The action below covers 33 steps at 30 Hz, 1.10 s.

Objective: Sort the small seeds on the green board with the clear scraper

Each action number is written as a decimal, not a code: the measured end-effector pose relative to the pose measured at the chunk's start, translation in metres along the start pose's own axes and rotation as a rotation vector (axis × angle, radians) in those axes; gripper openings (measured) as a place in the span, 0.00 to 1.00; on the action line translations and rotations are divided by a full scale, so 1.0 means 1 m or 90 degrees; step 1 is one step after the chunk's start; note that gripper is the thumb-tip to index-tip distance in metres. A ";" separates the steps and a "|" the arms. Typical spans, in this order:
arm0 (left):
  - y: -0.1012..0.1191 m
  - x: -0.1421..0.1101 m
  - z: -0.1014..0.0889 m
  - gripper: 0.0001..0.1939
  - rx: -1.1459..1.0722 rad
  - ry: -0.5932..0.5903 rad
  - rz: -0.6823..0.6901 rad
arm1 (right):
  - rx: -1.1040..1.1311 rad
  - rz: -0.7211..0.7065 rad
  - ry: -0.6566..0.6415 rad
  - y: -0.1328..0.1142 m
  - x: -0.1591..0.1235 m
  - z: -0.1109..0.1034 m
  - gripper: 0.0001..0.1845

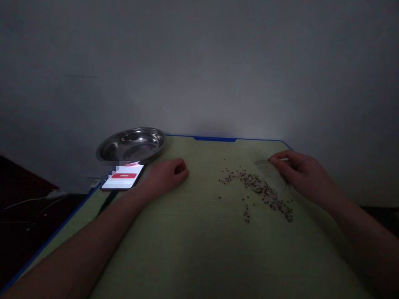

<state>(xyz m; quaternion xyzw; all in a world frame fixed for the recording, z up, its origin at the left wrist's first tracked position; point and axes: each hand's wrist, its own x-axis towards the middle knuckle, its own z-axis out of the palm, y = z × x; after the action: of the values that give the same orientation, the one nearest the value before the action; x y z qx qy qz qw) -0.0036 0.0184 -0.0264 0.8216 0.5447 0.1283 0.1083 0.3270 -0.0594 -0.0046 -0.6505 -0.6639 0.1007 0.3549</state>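
My right hand (299,172) is closed on the edge of a clear, round, shallow dish (270,171); whether it is a dish or a lid is hard to tell in the dim light. A short pale strip shows at the fingers. Right beside the dish, small dark and pale seeds or beans (262,189) lie scattered in a slanting band on the table. My left hand (170,176) rests on the table with its fingers curled in, and nothing shows in it. It lies apart from the seeds, close to a phone (122,176).
A shiny metal bowl (132,145) stands at the back left, behind the lit phone. The pale green tabletop (193,232) has a blue edge and meets a grey wall (199,66). White cables (46,199) run in the dark area left of the table.
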 end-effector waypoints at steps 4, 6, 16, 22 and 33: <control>0.002 -0.002 0.001 0.12 0.004 0.004 -0.016 | 0.113 -0.043 -0.115 -0.049 -0.029 0.025 0.14; 0.002 -0.002 0.002 0.12 0.006 0.012 -0.016 | 0.135 -0.088 -0.175 -0.076 -0.045 0.043 0.11; -0.004 -0.001 -0.001 0.12 -0.018 -0.007 0.004 | -0.011 -0.376 -0.347 -0.160 -0.074 0.117 0.12; -0.002 -0.001 0.000 0.12 -0.006 0.001 0.018 | -0.064 -0.236 -0.265 -0.124 -0.059 0.109 0.11; -0.005 -0.001 0.001 0.12 -0.005 0.006 0.042 | -0.095 -0.068 -0.118 -0.041 -0.018 0.060 0.12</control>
<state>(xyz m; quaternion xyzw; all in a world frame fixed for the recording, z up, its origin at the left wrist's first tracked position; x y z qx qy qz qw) -0.0081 0.0194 -0.0290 0.8379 0.5176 0.1380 0.1049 0.2563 -0.0616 -0.0300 -0.6269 -0.7331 0.0914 0.2474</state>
